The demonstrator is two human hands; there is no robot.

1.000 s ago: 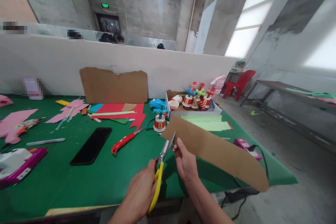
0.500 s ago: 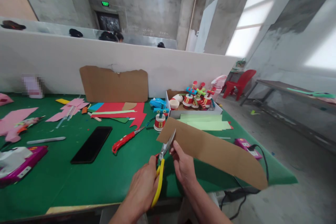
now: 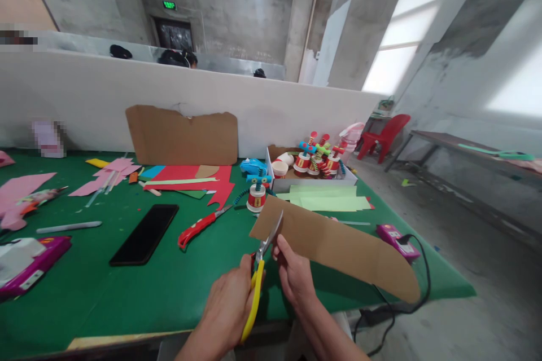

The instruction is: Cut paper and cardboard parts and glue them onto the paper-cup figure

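Observation:
My left hand (image 3: 228, 302) is wrapped round the yellow handles of a pair of scissors (image 3: 255, 302). The blades point up and away, lying across the near left part of a brown cardboard piece (image 3: 339, 245). Between thumb and fingers, my right hand (image 3: 295, 273) pinches the cardboard's near edge, just right of the blades. The piece is long, with a rounded right end, and is held tilted above the table. Left of the scissors lies a red-handled utility knife (image 3: 201, 229). A paper-cup figure (image 3: 256, 198) with a blue top stands behind the cardboard's left end.
On the green table (image 3: 139, 304) lie a black phone (image 3: 146, 234), red paper (image 3: 182, 175) and pink scraps (image 3: 114, 172). A box (image 3: 313, 182) of cup figures stands at the back. A purple power strip (image 3: 397, 241) with a black cable sits on the right.
The cardboard's right end has swung slightly up and left, and its left end has dropped a little. Both hands keep their holds, and the view has shifted slightly.

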